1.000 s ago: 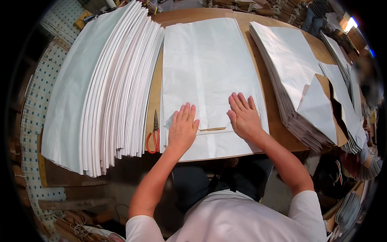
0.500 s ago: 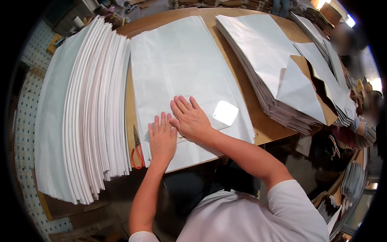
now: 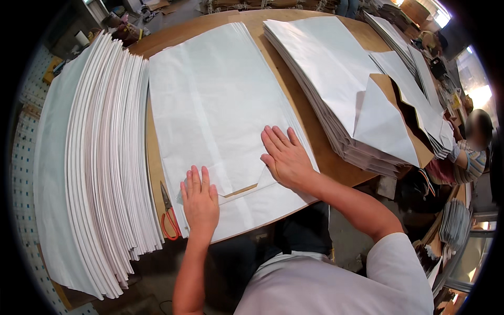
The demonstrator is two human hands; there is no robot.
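Note:
A stack of large white paper bags lies in front of me on a wooden table. Near its close end the top bag has a folded flap with a narrow slit of brown lining. My left hand rests flat on the left side of this fold, fingers stretched out and pointing away from me. On the fold's right side my right hand lies flat too, thumb apart from its fingers. Neither hand grips anything. Scissors with orange-red handles lie just left of the stack, close to my left hand.
A tall row of folded white bags fills the table's left side. Another white stack stands at the right, with an opened brown-lined bag on its near corner. At far right is another person. The wooden table curves along its edge.
My hands have moved apart: the right slid rightward along the fold, the left slightly left and nearer. The slit between them is uncovered. A bright rounded square near my right hand no longer shows.

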